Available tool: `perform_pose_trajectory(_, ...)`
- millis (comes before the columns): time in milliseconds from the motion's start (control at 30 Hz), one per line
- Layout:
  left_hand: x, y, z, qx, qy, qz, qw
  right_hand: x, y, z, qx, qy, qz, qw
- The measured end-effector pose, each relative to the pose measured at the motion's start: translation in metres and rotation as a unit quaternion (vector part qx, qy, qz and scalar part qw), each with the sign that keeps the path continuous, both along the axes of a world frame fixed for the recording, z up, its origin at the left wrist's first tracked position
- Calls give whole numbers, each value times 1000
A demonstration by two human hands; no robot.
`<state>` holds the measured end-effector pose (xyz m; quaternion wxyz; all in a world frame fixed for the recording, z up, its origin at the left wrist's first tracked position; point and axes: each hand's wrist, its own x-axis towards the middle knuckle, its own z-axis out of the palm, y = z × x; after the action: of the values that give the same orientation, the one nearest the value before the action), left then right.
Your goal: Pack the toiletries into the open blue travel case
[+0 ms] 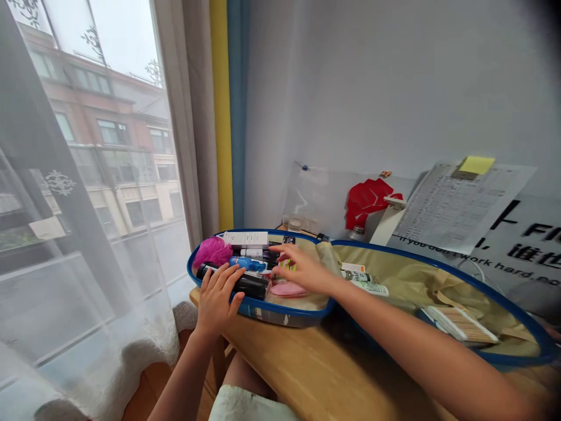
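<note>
A blue-rimmed case [280, 311] lies open on the wooden table, its left half filled with small items. My left hand [218, 298] rests over the near rim, fingers spread across a black cylinder [254, 285]. Above the middle of that half is my right hand [300, 268], its fingers apart and slightly bent, with nothing visible between them. Under and around them lie a pink oval item [288, 290], a blue bottle [246, 264], a white tube [251, 253] and a white box [246, 238]. A magenta fluffy ball [213, 251] sits at the left end.
The case's right half [407, 280] holds small bottles [370, 285] and a pack of cotton swabs [464, 325]. Behind it, printed paper [460, 202] and a red cut-out [370, 202] lean by the wall. Sheer curtains [87, 234] hang at left. The wooden table [302, 362] runs beneath.
</note>
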<state>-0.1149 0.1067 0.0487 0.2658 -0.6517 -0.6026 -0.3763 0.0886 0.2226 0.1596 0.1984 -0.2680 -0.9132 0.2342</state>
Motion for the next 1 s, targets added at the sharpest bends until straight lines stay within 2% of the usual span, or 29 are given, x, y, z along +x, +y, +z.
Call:
perform_pose_trajectory(67, 0, 1, -2, 6, 0, 5, 1000, 33, 25, 14, 39, -39, -92, 994)
perform_pose_trajectory(167, 0, 2, -4, 4, -3, 9, 1000, 92, 61, 25, 46, -96, -163, 981)
perform_pose_trajectory(300, 0, 3, -5, 11, -7, 9, 1000, 159, 83, 10, 17, -195, -179, 964)
perform_pose_trajectory(400, 1, 4, -6, 17, -5, 8, 1000, 186, 85, -9, -5, -252, -174, 952)
perform_pose_trajectory(533, 1, 4, -6, 19, -7, 11, 1000, 195, 90, -21, -11, -296, -177, 939)
perform_pose_trajectory(767, 1, 4, -5, 25, -2, 9, 1000, 192, 98, -23, 10, -336, -193, 922)
perform_pose_trajectory(1000, 1, 4, -5, 11, -11, 13, 1000, 192, 100, -25, -19, -331, -212, 919)
